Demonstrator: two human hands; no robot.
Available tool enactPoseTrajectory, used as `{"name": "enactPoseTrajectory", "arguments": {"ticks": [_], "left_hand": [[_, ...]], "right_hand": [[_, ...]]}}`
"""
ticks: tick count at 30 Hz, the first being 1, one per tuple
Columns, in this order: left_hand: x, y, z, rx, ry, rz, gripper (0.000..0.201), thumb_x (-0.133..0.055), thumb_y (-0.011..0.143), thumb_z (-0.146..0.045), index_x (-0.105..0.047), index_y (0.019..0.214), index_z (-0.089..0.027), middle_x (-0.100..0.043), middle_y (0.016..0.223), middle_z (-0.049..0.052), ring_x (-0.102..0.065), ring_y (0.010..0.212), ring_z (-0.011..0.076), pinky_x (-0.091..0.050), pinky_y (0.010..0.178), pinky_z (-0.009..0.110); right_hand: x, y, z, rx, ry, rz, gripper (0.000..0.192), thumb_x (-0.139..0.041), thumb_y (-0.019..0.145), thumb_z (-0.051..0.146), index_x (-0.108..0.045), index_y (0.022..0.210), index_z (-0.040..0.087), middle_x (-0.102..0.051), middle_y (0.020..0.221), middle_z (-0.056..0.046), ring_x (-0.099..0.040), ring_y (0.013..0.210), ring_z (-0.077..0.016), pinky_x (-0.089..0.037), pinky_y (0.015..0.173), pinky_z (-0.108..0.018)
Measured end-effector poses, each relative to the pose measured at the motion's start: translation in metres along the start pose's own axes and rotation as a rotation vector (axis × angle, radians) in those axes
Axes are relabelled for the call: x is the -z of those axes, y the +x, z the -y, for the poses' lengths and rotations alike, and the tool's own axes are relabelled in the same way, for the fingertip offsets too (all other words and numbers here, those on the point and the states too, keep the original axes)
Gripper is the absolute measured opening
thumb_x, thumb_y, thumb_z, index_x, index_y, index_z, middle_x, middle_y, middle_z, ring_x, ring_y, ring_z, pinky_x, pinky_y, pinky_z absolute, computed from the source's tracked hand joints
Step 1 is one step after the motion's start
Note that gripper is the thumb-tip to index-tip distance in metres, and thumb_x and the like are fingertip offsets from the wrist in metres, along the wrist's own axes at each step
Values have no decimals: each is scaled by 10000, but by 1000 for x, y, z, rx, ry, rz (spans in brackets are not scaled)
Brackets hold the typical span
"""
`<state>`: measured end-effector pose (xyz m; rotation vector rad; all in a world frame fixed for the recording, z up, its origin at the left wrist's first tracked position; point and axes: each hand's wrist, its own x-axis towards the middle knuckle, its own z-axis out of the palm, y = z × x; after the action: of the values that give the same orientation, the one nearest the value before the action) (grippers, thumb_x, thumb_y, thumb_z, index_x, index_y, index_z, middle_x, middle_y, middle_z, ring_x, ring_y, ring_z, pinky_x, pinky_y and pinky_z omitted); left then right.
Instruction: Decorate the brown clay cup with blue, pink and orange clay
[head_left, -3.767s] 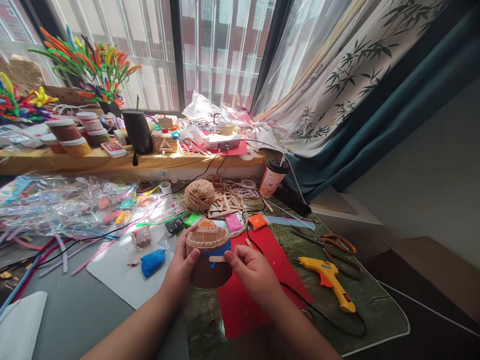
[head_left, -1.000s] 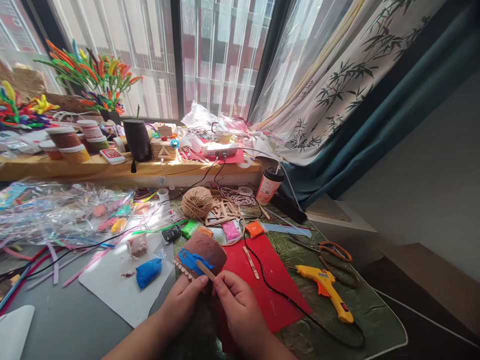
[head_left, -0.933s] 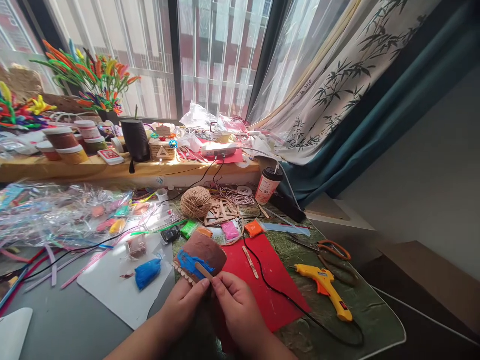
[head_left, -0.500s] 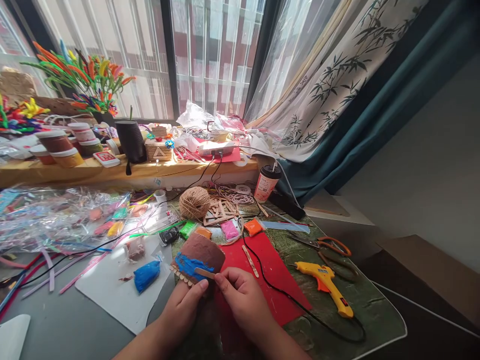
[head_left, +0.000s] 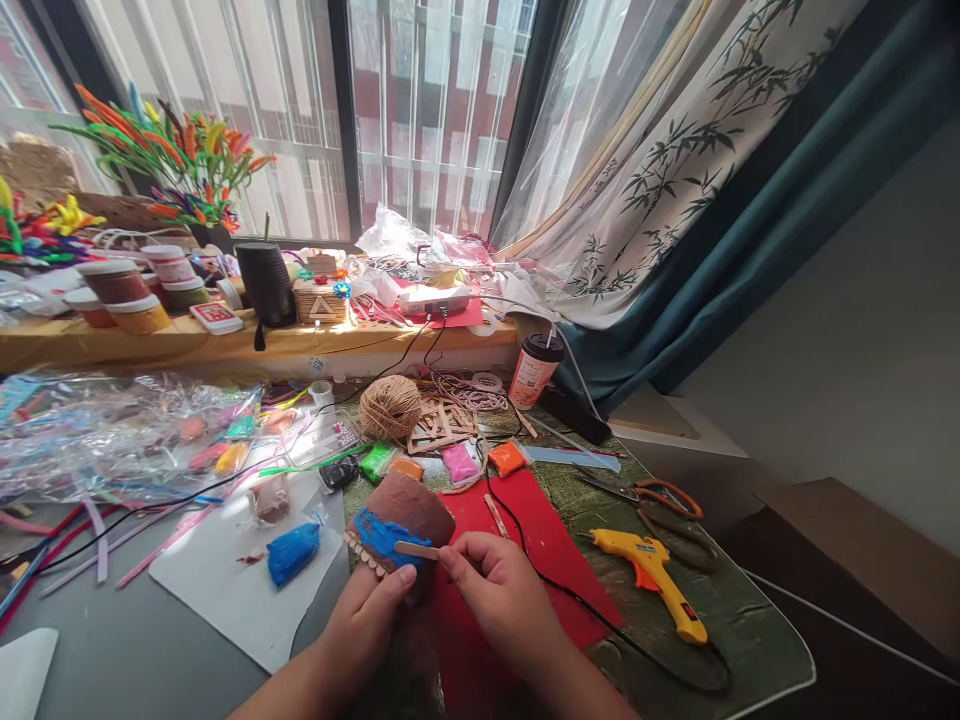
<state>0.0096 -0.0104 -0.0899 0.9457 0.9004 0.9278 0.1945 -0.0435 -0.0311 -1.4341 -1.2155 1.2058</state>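
Grey-and-green desk (head_left: 112,640), lower frame | brown, rounded, clay-like pot (head_left: 417,503), lower centre, tilted, scalloped edge (head_left: 367,560) toward lower left; left hand (head_left: 375,605), grip curled round its lower side | blue paste-like patch (head_left: 376,533) on pot | flat wooden stick (head_left: 418,550), long axis nearly sideways, left tip over patch; right hand (head_left: 491,580) nearer, grip pinching right end

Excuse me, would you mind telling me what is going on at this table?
A person's left hand holds a brown container tilted, while the right hand holds a wooden stick at the blue patch on its side. The blue covers only part of the container. A yellow glue gun lies to the right.
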Motion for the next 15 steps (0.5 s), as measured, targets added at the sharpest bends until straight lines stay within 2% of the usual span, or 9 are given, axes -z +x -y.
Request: {"name": "enactPoseTrajectory", "arguments": {"ticks": [2,4,7,10,12,15], "left_hand": [[0,1,-1,-21,4,15,509,-862,781,-652,-844,1027,-207,-830,989,100,-696,1154,374,-484,1150,494],[1,2,-2,-34,18,8,541,-871,760,-677,-844,1011,-199,-821,966,95,-700,1122,368,-520,1091,468],[0,2,-8,-45,63,9,603,-877,715,-739,-835,931,-177,-794,885,82,-701,911,305,-575,888,401],[-6,1,-19,-85,114,57,611,-820,770,-775,-810,842,-168,-755,793,66,-652,764,238,-561,784,355],[-9,0,-25,-117,166,16,622,-793,786,-794,-782,766,-172,-728,744,57,-633,730,225,-549,755,340],[-12,0,-28,-147,252,-75,660,-760,778,-837,-750,680,-185,-712,706,54,-630,714,232,-545,737,340]], "right_hand": [[2,1,2,-14,3,3,582,-681,863,760,-632,693,205,-547,661,0,-476,652,-181,-364,615,-308],[2,3,2,-42,22,13,610,-703,833,794,-626,680,208,-505,616,23,-426,602,-158,-332,585,-301],[-6,4,-3,-125,119,55,684,-716,755,887,-596,655,221,-423,532,63,-343,521,-129,-262,523,-289],[-20,2,-13,-191,273,104,742,-681,696,971,-532,644,246,-358,491,91,-292,472,-112,-223,489,-280],[-28,-3,-19,-128,248,67,739,-609,764,976,-494,647,256,-372,514,77,-305,482,-119,-223,496,-284],[-31,-11,-21,119,-115,-34,648,-544,953,817,-509,653,244,-469,581,13,-379,541,-152,-216,564,-326]]}}
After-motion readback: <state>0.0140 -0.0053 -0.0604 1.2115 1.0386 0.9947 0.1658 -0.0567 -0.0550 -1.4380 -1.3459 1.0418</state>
